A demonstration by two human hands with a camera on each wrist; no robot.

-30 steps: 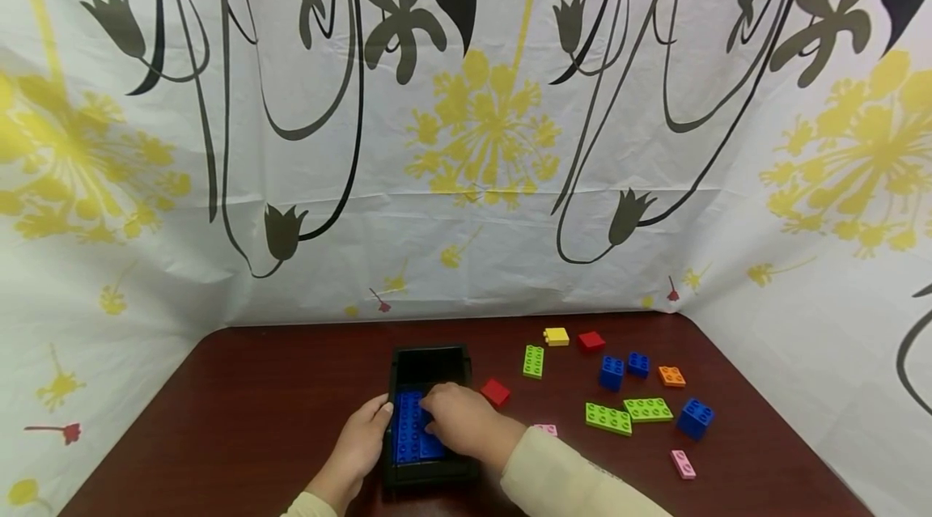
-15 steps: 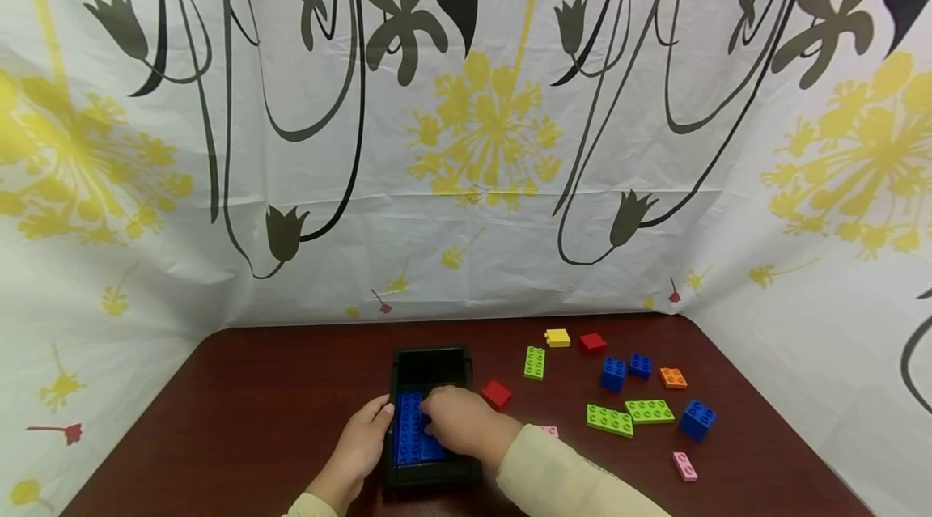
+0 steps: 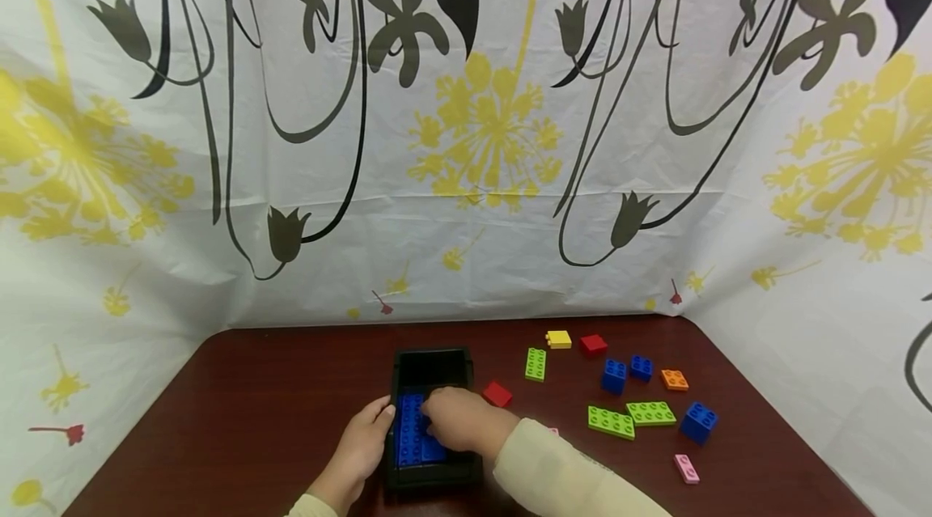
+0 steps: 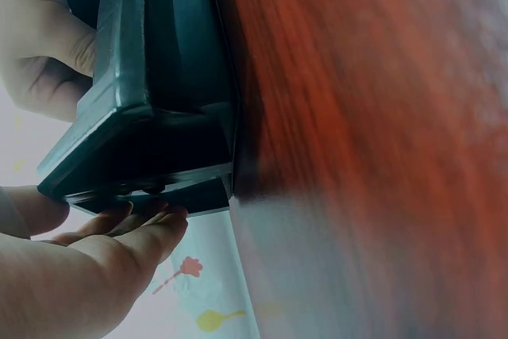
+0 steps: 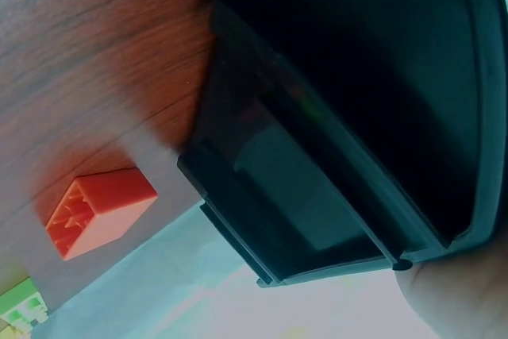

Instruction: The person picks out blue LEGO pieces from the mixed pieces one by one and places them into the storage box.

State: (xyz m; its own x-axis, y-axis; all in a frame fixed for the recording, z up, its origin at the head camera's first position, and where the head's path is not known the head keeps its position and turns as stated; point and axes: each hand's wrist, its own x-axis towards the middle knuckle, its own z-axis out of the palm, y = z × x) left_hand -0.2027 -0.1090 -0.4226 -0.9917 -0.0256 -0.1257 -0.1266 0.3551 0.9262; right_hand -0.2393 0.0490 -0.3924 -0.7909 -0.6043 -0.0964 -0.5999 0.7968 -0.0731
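Note:
A black plastic bin [image 3: 435, 478] stands on the table in front of the person, with blue toy bricks [image 3: 410, 434] packed in its near part. The left hand [image 3: 362, 438] grips its left side, thumb at the rim. In the left wrist view, the other fingers of that left hand [image 4: 99, 271] lie along the outer wall. Inside the bin, the bent fingers of the right hand [image 3: 464, 420] are on a blue brick [image 3: 434, 451] in the right column; its fingertips are partly hidden. The right wrist view shows mostly the bin's outer wall [image 5: 278, 172].
Close to the bin's right side lies a red brick [image 3: 497, 394]. Farther right are scattered green bricks [image 3: 611, 421], blue bricks [image 3: 699, 422], an orange brick [image 3: 675, 379], a yellow brick [image 3: 558, 340] and a pink brick [image 3: 686, 468]. A patterned cloth [image 3: 480, 274] hangs behind the table.

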